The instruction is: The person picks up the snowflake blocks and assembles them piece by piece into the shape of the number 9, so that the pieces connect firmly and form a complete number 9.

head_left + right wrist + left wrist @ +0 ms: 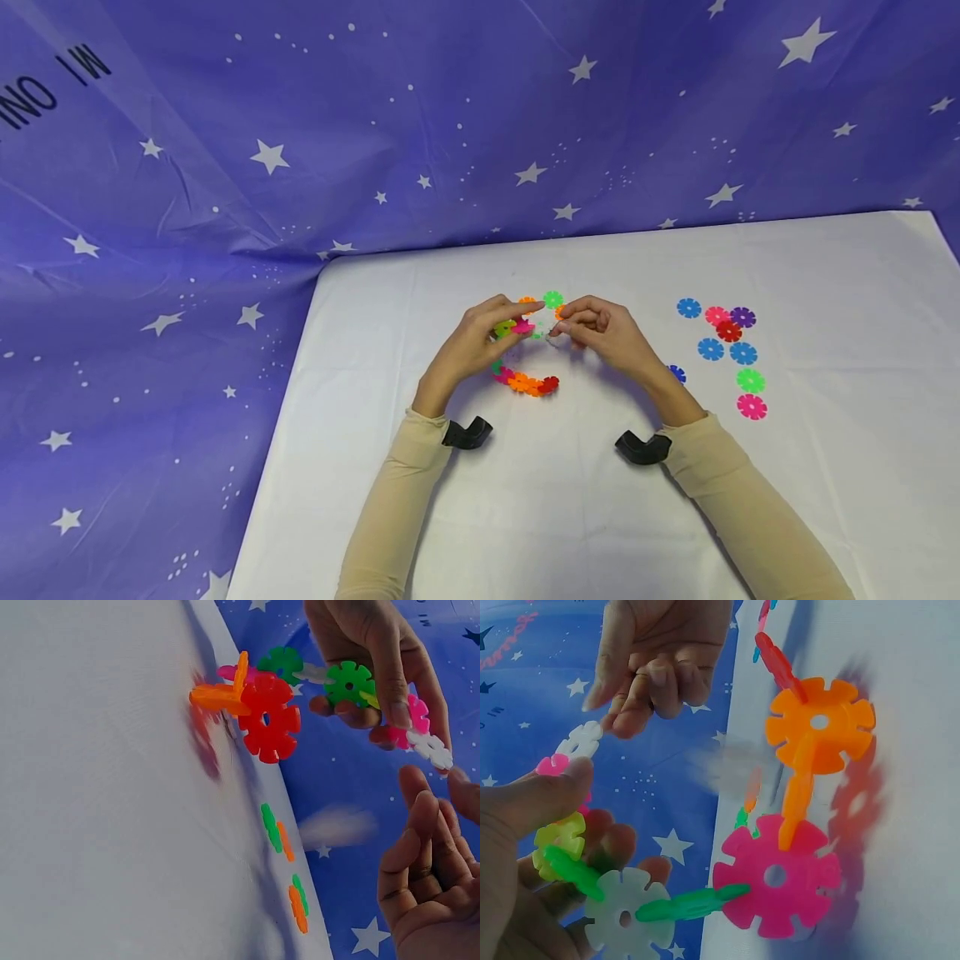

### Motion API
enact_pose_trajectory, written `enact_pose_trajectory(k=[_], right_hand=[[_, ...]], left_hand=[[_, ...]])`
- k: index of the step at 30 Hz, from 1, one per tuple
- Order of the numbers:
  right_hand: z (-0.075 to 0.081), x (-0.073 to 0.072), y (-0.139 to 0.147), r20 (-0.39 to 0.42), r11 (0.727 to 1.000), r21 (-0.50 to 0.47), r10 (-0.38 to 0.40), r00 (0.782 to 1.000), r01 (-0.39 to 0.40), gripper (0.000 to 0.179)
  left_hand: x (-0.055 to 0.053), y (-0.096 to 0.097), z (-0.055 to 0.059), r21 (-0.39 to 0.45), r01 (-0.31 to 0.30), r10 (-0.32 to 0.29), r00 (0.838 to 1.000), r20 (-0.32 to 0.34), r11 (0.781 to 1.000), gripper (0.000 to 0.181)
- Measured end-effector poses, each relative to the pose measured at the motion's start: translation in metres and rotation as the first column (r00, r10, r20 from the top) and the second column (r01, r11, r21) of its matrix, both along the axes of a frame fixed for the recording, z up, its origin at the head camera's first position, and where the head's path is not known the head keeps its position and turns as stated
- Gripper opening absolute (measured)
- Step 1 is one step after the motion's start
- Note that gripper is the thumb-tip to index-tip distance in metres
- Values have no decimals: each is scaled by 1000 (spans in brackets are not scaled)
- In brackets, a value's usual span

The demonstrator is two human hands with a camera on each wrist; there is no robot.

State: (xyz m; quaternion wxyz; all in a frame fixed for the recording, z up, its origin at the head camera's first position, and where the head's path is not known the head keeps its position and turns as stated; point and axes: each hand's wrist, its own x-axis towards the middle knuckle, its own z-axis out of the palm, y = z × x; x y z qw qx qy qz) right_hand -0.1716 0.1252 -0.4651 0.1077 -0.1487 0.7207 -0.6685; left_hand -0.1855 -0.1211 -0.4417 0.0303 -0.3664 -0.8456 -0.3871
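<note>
My left hand [476, 342] holds a curved chain of interlocked plastic flower discs, pinching it near the pink disc [417, 714] at its upper end. A white flower disc [580, 739] is slotted onto that pink one. The right hand [609, 335] faces it, thumb and index finger at the white disc's edge, the other fingers curled. From the left hand the chain hangs through a yellow disc [559, 844], green, clear, a larger pink disc [776, 877] and orange discs [820, 726], ending in a red disc [270, 718]. The left palm is partly hidden behind the chain.
Beyond the hands, a loose green disc [552, 298] and orange discs [527, 301] lie on the white tabletop [525, 500]. Several blue, pink, purple, red and green discs [743, 353] lie to the right. A blue disc [677, 373] is partly covered by the right wrist.
</note>
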Motion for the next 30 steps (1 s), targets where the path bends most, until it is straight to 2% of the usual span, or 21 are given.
enact_pose_trajectory(k=[3,5,7,10,12,14,16,18,20,22,25,27,28,30], right_hand=[[-2,-2,1,-20,991,118,-58,998,60,18],[-7,-5,2,-73,966,240,-77,994,92,14],[-17,-9,3,-137,934,346,-44,990,90,14],[-27,-14,3,-251,888,451,29,968,90,20],[-31,-17,2,-285,867,490,62,956,90,28],[-34,-19,1,-289,842,531,72,955,97,35],[-35,-21,-1,-282,801,588,77,956,109,43],[-35,-23,-4,-278,747,654,89,957,121,47],[-35,-24,-8,-284,698,702,93,954,141,47],[-35,-25,-10,-299,664,728,84,950,171,43],[-35,-23,-11,-310,646,737,62,949,199,37],[-33,-21,-9,-305,647,735,50,951,202,36],[-32,-21,-8,-298,659,726,42,954,198,36],[-28,-18,-5,-279,709,682,23,960,181,37]], left_hand=[[-2,-3,2,-5,-24,24,1000,1,1000,40],[-3,-7,2,-9,-47,47,999,1,999,41],[-6,-11,2,-13,-63,63,998,9,998,41],[-7,-14,1,-24,-61,62,998,23,998,41],[-8,-15,0,-27,-55,56,998,33,998,41],[-8,-15,-2,-33,-50,52,998,41,998,40],[-7,-15,-3,-47,-52,54,998,44,998,41],[-6,-14,-4,-64,-53,56,998,42,997,42],[-6,-14,-5,-73,-55,58,998,39,996,42],[-6,-14,-5,-71,-53,55,998,36,996,43],[-6,-13,-5,-56,-44,46,998,37,997,42],[-6,-13,-5,-51,-38,40,998,38,998,42],[-6,-12,-5,-50,-35,37,998,41,998,42],[-6,-12,-6,-55,-32,34,998,47,998,43]])
